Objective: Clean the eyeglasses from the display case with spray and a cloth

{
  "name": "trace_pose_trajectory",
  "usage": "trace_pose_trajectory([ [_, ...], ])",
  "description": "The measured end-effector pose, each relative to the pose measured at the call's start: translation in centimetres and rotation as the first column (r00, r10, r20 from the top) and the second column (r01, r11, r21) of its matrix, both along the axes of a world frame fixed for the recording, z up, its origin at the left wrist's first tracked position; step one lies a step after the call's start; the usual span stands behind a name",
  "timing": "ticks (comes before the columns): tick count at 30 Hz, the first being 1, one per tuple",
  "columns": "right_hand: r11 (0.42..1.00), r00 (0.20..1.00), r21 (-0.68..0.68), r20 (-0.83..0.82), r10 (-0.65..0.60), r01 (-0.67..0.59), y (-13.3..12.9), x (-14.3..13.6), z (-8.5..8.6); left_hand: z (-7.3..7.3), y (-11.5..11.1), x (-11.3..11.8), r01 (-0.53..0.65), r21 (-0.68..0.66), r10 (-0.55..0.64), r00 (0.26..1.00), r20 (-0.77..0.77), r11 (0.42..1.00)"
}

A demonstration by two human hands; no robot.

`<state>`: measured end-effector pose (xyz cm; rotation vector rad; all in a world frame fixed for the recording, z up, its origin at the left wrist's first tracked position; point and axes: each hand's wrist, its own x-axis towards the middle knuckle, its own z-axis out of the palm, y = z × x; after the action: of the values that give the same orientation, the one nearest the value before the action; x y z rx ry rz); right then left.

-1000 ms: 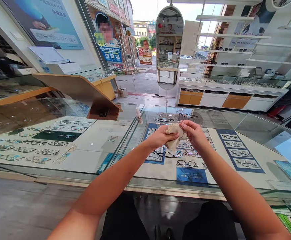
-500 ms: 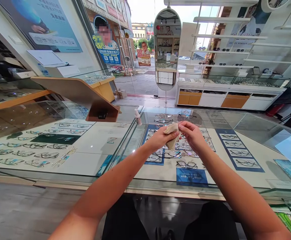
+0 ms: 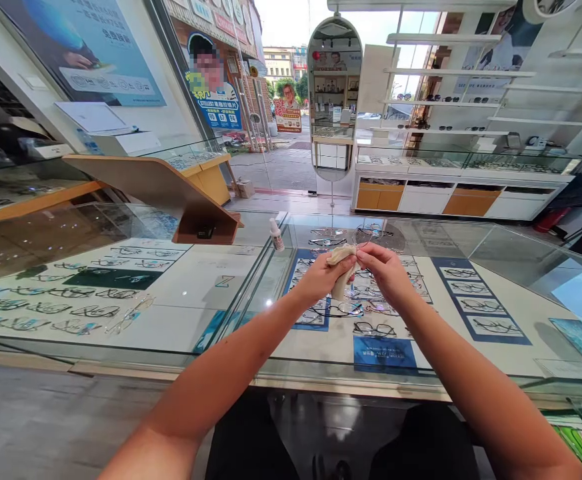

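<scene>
A cream-coloured cleaning cloth [image 3: 341, 288] is bunched in my left hand [image 3: 321, 277], its fingers closed round it and a loose end hanging below. Close beside it, my right hand [image 3: 381, 267] is pinched at the cloth's right edge. Whatever lies between those fingertips is mostly hidden and too small to name. Both hands are held over the glass display counter [image 3: 291, 370]. Several pairs of eyeglasses [image 3: 373, 329] are around and beneath them. Behind the hands, a dark-framed pair of glasses [image 3: 375, 231] is near the counter's far side. A small white spray bottle [image 3: 277, 237] stands to the left.
A brown wooden board on a stand [image 3: 205, 223] rises at the left of the counter. Rows of frames [image 3: 45, 307] lie in the left case. An oval mirror [image 3: 335, 100] stands beyond the counter. White shelves [image 3: 445, 103] and another display cabinet [image 3: 425, 197] are at the back right.
The cloth has shifted and folded a little in my left hand, its hanging end now narrower. My hands otherwise stay in almost the same place.
</scene>
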<state>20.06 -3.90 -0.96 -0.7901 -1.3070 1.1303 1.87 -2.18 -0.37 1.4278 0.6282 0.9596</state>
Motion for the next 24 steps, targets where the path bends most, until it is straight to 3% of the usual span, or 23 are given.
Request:
trace_pose_trajectory([
  [7, 0.998, 0.998, 0.046, 0.046, -0.033, 0.031, 0.0, 0.1, -0.3, -0.5, 0.2, -0.1, -0.114, 0.055, 0.114, 0.993, 0.008, 0.992],
  [13, 0.999, 0.999, -0.032, -0.025, -0.034, 0.033, -0.1, -0.1, -0.3, -0.2, 0.6, -0.2, 0.004, 0.102, -0.004, 1.000, 0.003, 0.995],
  [19, 0.990, 0.995, -0.131, -0.083, -0.060, 0.049, 0.3, -0.1, -0.3, -0.7, 1.3, -0.5, 0.052, 0.137, -0.043, 0.997, -0.063, 0.989],
  [24, 0.989, 0.992, -0.144, -0.113, -0.055, 0.039, 0.2, -0.2, -0.1, -0.3, 1.1, -0.7, 0.090, 0.160, -0.077, 0.993, -0.085, 0.983],
])
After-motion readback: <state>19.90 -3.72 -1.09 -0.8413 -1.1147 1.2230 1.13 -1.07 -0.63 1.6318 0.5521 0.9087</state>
